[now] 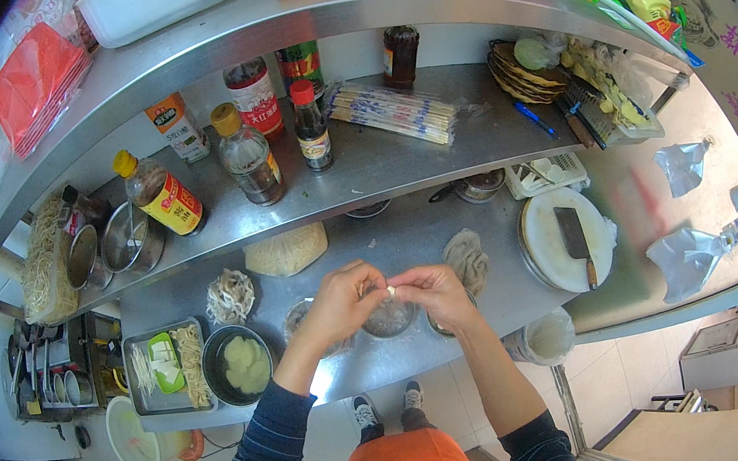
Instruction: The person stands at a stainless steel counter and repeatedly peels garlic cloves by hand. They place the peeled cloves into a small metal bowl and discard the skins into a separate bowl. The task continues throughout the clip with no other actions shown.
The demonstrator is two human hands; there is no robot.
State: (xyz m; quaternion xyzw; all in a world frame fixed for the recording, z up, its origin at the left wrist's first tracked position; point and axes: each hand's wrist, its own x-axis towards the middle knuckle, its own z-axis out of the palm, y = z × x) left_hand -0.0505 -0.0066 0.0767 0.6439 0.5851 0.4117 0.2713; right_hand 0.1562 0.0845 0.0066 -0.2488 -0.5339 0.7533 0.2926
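Both hands meet in front of me over a metal bowl [390, 320] with wet, shiny contents that I cannot make out. My left hand [349, 299] and my right hand [434, 294] pinch a small whitish piece [391, 290] between their fingertips. It may be a garlic clove; it is too small to tell. Under my left wrist sits a clear container [296, 316], partly hidden. Another bowl [434, 324] shows its edge below my right hand. A crumpled grey cloth [466, 260] lies right of the hands.
Left stand a pot of pale slices [244, 363], a metal tray [145, 406] of noodles and white pieces, and a bundle of mushrooms [230, 298]. A cleaver [572, 236] rests on a round cutting board [545, 261]. Behind, a steel shelf [361, 178] holds bottles and bagged chopsticks [394, 111].
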